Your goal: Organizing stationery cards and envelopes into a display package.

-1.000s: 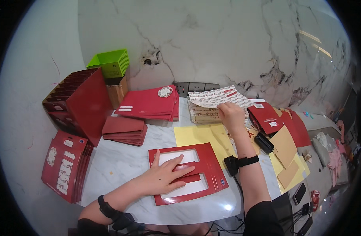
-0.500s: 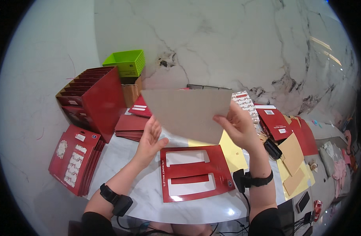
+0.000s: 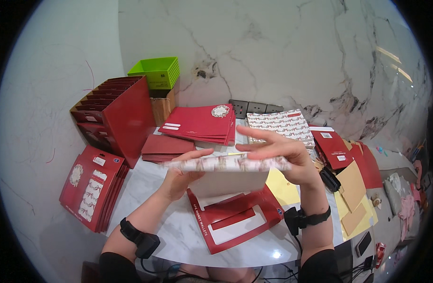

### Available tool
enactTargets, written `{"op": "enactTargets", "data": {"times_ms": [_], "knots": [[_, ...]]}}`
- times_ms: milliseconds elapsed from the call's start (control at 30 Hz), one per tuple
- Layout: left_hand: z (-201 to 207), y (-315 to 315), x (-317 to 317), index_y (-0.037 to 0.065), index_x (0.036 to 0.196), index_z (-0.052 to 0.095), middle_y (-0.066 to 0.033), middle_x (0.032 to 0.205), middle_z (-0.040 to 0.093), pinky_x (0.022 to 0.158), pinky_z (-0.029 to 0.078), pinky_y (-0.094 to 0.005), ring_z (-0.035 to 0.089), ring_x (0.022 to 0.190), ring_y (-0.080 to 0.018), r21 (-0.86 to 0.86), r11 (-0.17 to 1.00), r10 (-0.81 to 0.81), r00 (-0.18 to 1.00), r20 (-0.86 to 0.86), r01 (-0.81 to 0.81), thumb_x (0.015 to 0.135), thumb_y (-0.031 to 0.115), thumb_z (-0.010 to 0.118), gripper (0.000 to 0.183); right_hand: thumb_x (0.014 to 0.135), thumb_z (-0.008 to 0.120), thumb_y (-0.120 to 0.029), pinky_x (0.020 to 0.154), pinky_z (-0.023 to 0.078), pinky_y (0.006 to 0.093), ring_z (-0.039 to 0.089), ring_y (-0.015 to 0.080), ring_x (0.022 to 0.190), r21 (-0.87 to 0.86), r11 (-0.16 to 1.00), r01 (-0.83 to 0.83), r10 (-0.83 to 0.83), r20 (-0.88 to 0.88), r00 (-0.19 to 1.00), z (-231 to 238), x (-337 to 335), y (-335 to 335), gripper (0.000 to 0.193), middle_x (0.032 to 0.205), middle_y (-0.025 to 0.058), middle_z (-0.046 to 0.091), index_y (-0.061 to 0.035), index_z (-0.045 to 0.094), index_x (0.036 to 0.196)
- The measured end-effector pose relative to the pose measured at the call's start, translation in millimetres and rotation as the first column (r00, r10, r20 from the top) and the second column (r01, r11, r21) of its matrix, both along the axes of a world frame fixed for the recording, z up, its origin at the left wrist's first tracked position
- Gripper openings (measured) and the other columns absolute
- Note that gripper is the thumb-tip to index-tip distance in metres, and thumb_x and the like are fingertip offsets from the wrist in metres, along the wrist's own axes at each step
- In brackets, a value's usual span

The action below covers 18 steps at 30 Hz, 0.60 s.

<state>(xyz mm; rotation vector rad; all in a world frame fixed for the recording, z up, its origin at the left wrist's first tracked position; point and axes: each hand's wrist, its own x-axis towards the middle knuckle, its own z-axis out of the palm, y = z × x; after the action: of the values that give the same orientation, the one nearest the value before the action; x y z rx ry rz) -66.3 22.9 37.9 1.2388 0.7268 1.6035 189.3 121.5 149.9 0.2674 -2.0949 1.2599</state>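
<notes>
Left hand [image 3: 177, 183] is pinching a seemingly light, bendable card [image 3: 226, 163] by its edge; right hand [image 3: 292, 154], fingers apart, is touching it

A second ago, the left hand [image 3: 175, 184] lay on the red card [image 3: 231, 214] and the right hand [image 3: 294, 158] pinched a patterned sheet [image 3: 221, 163] at the stack [image 3: 282, 125] by the table's [image 3: 176, 238] back edge. Now that sheet is in the air over the card, with both hands at it. Half a second ago its plain back faced the viewer; now it is tipped, showing a patterned strip above a pale face. The card has turned, one corner nearer the table's front edge.
</notes>
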Motion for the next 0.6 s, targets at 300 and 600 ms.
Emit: {"op": "enactTargets", "data": {"times_ms": [300, 600], "knots": [[13, -1, -3, -0.008, 0.145, 0.031, -0.0237, 0.138, 0.05, 0.101, 0.05, -0.04, 0.057, 0.123, -0.0281, -0.135, 0.905, -0.306, 0.84, 0.447, 0.402, 0.081, 0.067, 0.061, 0.103, 0.06, 0.042, 0.021, 0.102, 0.046, 0.0381, 0.057, 0.0335, 0.124, 0.197, 0.966, 0.166, -0.208, 0.221, 0.953, -7, 8, 9, 0.063, 0.14, 0.0197, 0.054, -0.0108, 0.078, 0.1], [-3, 9, -2, 0.0, 0.112, 0.061, -0.0111, 0.105, 0.071, 0.08, 0.059, -0.0318, 0.07, 0.09, -0.0156, -0.084, 0.996, 0.019, 0.982, 0.189, -0.003, 0.094, 0.008, 0.063, 0.02, 0.079, 0.054, 0.006, 0.103, 0.044, 0.0372, 0.054, 0.0288, 0.125, 0.152, 0.982, 0.111, -0.166, 0.42, 0.892, -5, 12, 12, 0.039, 0.14, 0.0153, 0.054, -0.0074, 0.073, 0.11]]}}
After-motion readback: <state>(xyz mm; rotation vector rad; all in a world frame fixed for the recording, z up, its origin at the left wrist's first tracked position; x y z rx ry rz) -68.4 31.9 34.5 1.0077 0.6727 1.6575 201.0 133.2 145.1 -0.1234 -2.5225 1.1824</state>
